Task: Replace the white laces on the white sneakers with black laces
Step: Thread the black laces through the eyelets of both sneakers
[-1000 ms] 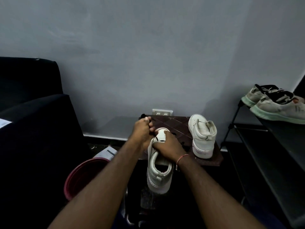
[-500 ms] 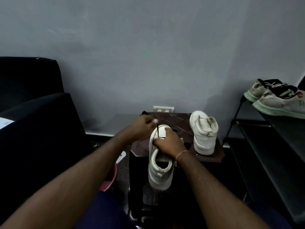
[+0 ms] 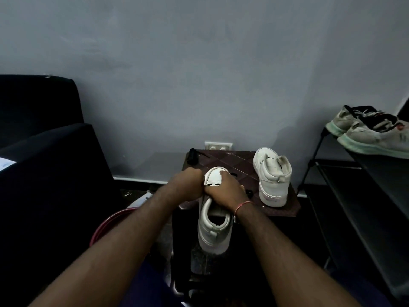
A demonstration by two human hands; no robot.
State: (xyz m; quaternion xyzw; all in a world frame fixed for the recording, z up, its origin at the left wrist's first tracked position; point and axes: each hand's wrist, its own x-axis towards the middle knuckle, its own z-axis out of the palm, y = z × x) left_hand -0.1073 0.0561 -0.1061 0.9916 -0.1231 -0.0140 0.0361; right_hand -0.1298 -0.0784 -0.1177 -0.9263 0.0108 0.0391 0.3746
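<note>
Right grip (image 3: 223,189) clamps over the sneaker (image 3: 213,229) mid-upper, thumb on the toe cap. Left grip (image 3: 188,185) is curled against the sneaker's left edge, touching the right grip; can't tell what it pinches. Sneaker lies under both grips, heel past the tabletop (image 3: 241,162) near edge. Black lace (image 3: 212,185) bits show between the grips. Second sneaker (image 3: 272,178) stands right of the right grip, apart.

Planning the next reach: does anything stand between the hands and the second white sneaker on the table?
Nothing visible: only brown patterned tabletop lies between the right hand, gripping the near white sneaker, and the second white sneaker.
</note>
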